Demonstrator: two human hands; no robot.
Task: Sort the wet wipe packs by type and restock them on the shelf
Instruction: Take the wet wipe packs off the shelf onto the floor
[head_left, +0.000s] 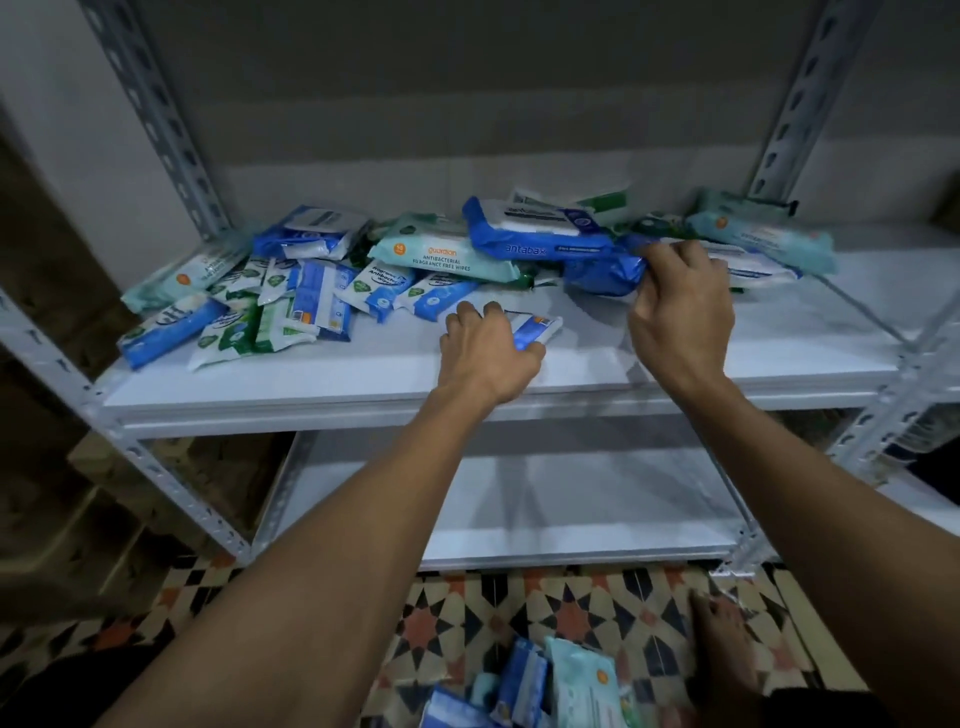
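A: Status of the sort?

B: Early stage, by my estimate. The packs lie in one mixed heap along the back of the upper shelf board, from its left edge to near its right rear corner. Teal packs, dark blue packs and small green-and-white packs overlap with no grouping. The front strip of the board carries only what the hands are working on.

A: Left hand?

B: The left hand is palm down near the middle of the board, just in front of the heap. The fingers are curled round a small blue-and-white pack, thumb tucked under its near end. The forearm reaches up and forward from below the front edge.

A: Right hand?

B: The right hand is further back and to the right, wrist raised. Its fingertips pinch the crinkled end of a dark blue pack at the heap's right side. A long blue pack marked "antabax" lies partly on top of it.

A: Next move?

B: Probably draw both packs clear onto the bare front strip and start separate groups. The right-hand pack is pinned under others, so expect the heap to shift; pull low and slowly.

A: Anything else?

B: More packs lie on the patterned floor below. The lower shelf shows nothing on it.
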